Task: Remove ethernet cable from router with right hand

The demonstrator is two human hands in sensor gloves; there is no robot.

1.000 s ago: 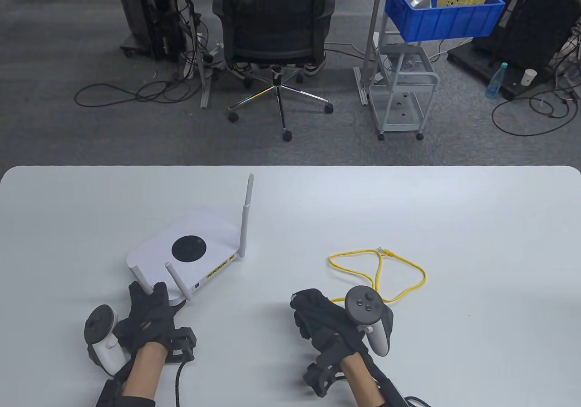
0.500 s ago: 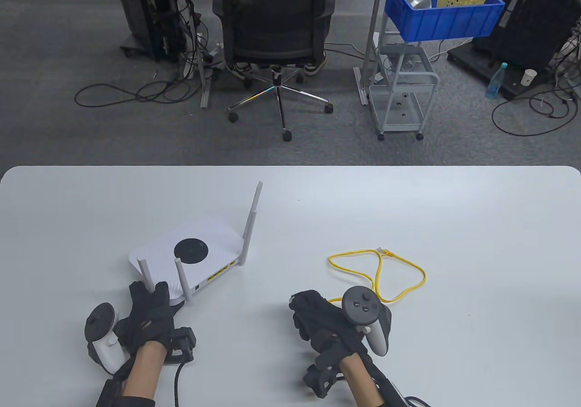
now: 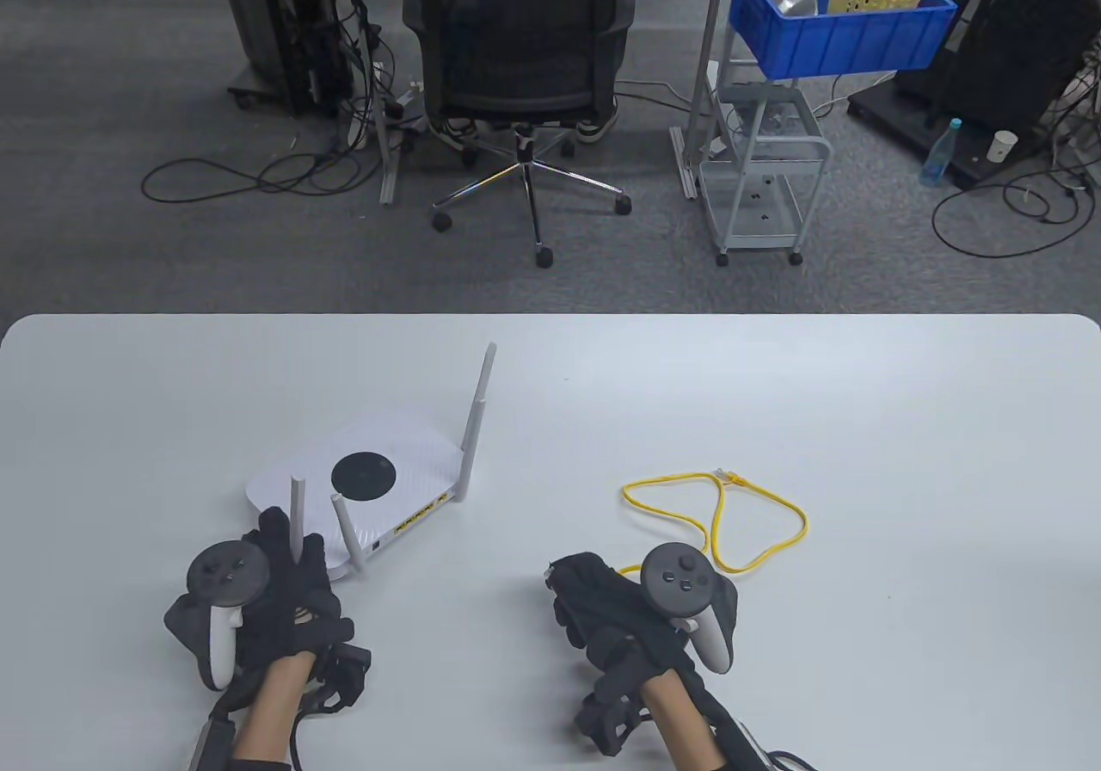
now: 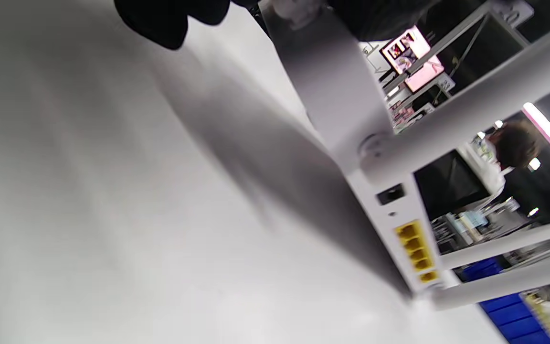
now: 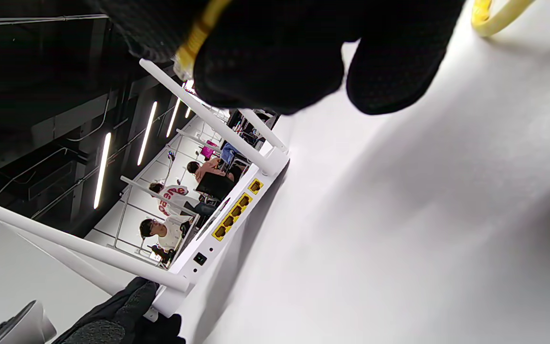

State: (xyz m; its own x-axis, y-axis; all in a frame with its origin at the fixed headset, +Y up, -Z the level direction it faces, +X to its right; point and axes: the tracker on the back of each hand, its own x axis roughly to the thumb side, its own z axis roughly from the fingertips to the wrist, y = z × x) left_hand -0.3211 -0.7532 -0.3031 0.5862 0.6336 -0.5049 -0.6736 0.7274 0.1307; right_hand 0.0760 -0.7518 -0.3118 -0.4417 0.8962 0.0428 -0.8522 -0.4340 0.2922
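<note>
No legible writing is seen on the router (image 3: 365,487), which lies flat on the tabletop (image 3: 860,427), its yellow ports (image 5: 231,216) facing the right hand (image 3: 615,607). That hand is curled palm-down, its grip closed on one end of the yellow ethernet cable (image 3: 757,508), looped just beyond. The left hand (image 3: 288,599) grips the router's near corner.

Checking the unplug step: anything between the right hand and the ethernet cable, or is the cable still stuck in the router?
Nothing visible stands in the way. The right hand already grips one end of the yellow ethernet cable; its plug shows at the fingers. The router sits apart, and its yellow ports look empty.
</note>
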